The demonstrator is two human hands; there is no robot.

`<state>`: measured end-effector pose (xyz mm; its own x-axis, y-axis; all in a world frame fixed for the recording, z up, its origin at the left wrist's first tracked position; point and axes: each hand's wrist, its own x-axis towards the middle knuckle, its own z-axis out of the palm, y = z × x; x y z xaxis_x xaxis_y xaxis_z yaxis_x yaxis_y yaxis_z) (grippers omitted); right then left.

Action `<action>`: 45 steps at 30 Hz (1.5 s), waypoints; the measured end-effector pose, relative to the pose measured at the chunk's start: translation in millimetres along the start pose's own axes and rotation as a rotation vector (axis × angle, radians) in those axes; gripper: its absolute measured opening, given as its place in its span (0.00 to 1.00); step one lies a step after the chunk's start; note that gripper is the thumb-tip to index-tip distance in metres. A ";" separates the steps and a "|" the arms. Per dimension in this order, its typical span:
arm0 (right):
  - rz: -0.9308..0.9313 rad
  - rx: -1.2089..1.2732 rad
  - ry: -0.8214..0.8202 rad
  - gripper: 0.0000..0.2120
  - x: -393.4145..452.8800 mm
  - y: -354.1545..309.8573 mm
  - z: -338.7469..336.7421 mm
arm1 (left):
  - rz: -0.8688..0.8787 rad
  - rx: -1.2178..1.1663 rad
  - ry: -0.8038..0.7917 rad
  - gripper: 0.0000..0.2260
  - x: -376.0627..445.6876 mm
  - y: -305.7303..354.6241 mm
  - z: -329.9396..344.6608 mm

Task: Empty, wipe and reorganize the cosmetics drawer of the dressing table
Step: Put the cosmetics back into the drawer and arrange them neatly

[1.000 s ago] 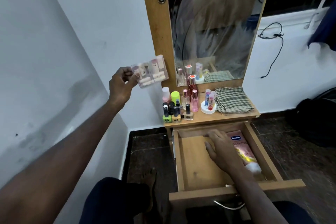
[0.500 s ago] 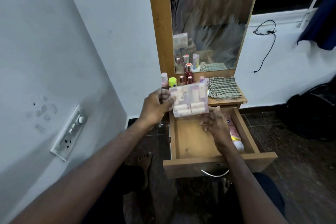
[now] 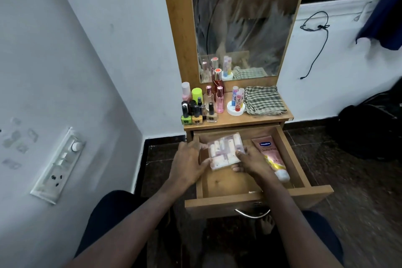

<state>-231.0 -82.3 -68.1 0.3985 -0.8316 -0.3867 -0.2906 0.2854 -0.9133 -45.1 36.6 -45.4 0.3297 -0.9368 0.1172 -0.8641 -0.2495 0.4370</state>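
The only writing that can be read is the blue "Vaseline" logo on the pink lotion tube [image 3: 269,158], which lies along the right side of the open drawer [image 3: 226,183], its white cap toward the person. The smaller print under the logo is too blurred to read.

Both hands hold a clear plastic case [image 3: 224,151] of small white and pink pieces over the back part of the drawer. The left hand [image 3: 188,162] grips its left edge, with the thumb against the near corner. The right hand [image 3: 253,162] holds the right edge, with the thumb on top and the fingers curled under it. It is not possible to tell if the case already touches the drawer floor.

On the wooden top of the dressing table [image 3: 256,118] stand nail polish bottles [image 3: 196,115] at the front left, taller pink perfume bottles [image 3: 218,99] behind them, a white round jar [image 3: 236,108] with two printed tubes standing on it, and a folded green checked cloth [image 3: 264,100] at the right. The mirror [image 3: 243,24] above is streaked.

The walls are white and the floor is of dark tiles. A white switch panel [image 3: 59,165] sits on the left wall, a black cord [image 3: 315,39] hangs at the right, and a dark bag [image 3: 369,130] lies on the floor.
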 end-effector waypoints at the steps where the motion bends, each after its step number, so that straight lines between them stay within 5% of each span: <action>1: 0.025 0.001 -0.013 0.08 5.7 1.3 5.1 | -0.010 0.049 0.016 0.20 0.2 -0.2 1.8; 8: 0.175 0.040 -0.026 0.11 34.4 14.4 30.6 | 0.006 0.012 0.070 0.14 8.9 -8.1 14.3; 13: 0.073 -0.355 0.078 0.07 30.4 14.7 35.4 | 0.162 -0.070 0.139 0.04 18.7 3.0 -9.1; 19: -0.054 -0.850 0.173 0.22 20.8 3.7 33.8 | 0.207 -0.088 0.335 0.08 83.3 39.2 -72.7; 22: -0.069 -0.855 0.219 0.23 15.3 -1.8 28.5 | 0.202 -0.041 0.420 0.11 130.3 55.4 -103.9; 28: -0.108 -0.774 0.392 0.23 0.1 -10.3 20.1 | 0.114 0.058 0.314 0.16 203.8 72.0 -121.2; 35: -0.177 -0.703 0.401 0.21 -2.9 -15.1 8.3 | 0.034 0.087 0.117 0.15 235.8 65.1 -100.6; 45: -0.228 -0.652 0.383 0.18 -2.7 -10.8 -3.5 | 0.061 0.169 0.161 0.16 235.2 79.8 -95.8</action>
<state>-231.9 -84.9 -56.8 0.2169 -0.9760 -0.0201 -0.7366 -0.1501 -0.6595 -0.1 -180.1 102.5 0.3200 -0.9035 0.2852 -0.9311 -0.2444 0.2708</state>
